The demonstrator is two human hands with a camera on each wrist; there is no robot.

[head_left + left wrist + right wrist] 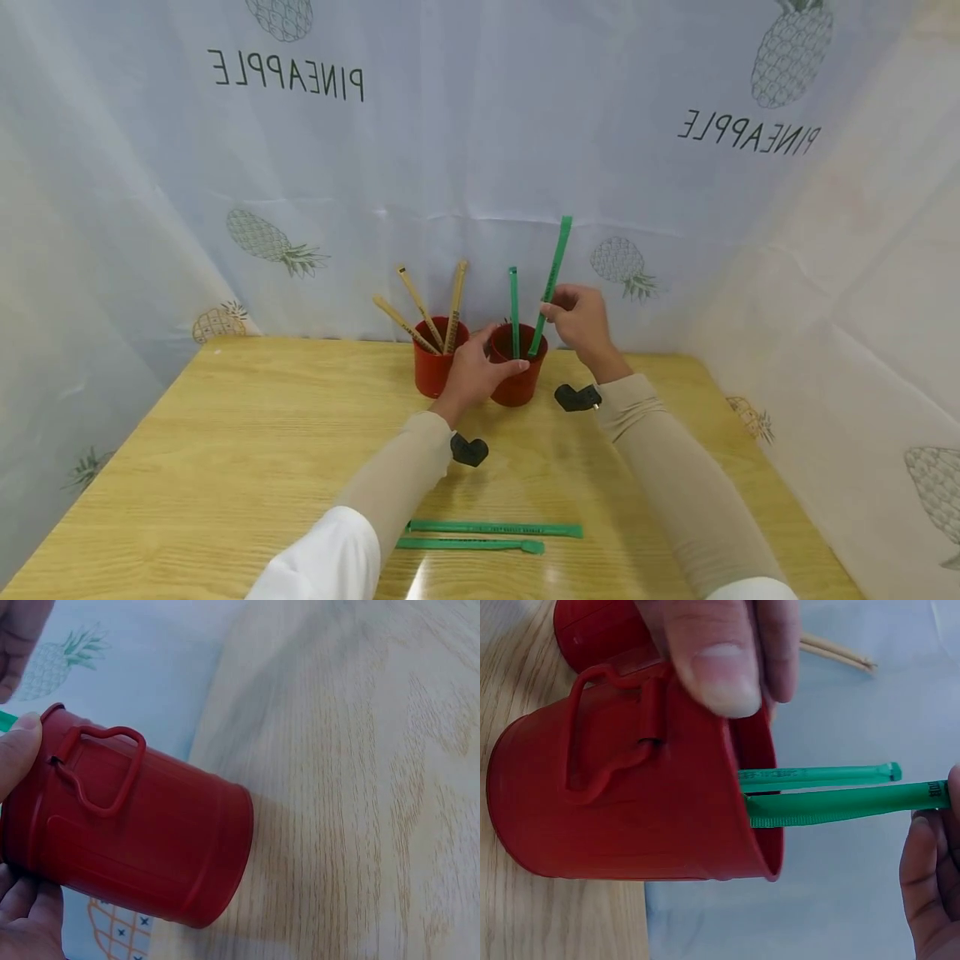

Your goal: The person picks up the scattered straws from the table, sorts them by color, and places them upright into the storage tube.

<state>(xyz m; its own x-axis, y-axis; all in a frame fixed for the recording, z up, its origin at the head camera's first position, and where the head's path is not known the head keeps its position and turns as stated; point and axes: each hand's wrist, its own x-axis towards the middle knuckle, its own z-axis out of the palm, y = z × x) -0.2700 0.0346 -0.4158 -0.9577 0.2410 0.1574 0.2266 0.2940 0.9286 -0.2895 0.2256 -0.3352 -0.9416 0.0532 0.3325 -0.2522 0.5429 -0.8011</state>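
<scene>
My right hand (581, 321) pinches a slim green printed packet (557, 258) between thumb and fingers. Its lower end reaches inside the rim of the right-hand red bucket (630, 802), a small metal pail with wire side handles. Another green packet (514, 300) leans upright in that same bucket. My left hand (476, 371) grips this bucket near its top, the thumb (19, 750) on the near side and the other fingers round the far side. Just left of it stands a second red bucket (430, 379) with several slim tan packets (456, 308) sticking out.
Two more green packets (495, 528) lie side by side on the wooden table (247, 458) near its front, partly behind my left sleeve. A pineapple-print cloth (465, 150) hangs right behind the buckets. A black wrist camera mount sits on each arm.
</scene>
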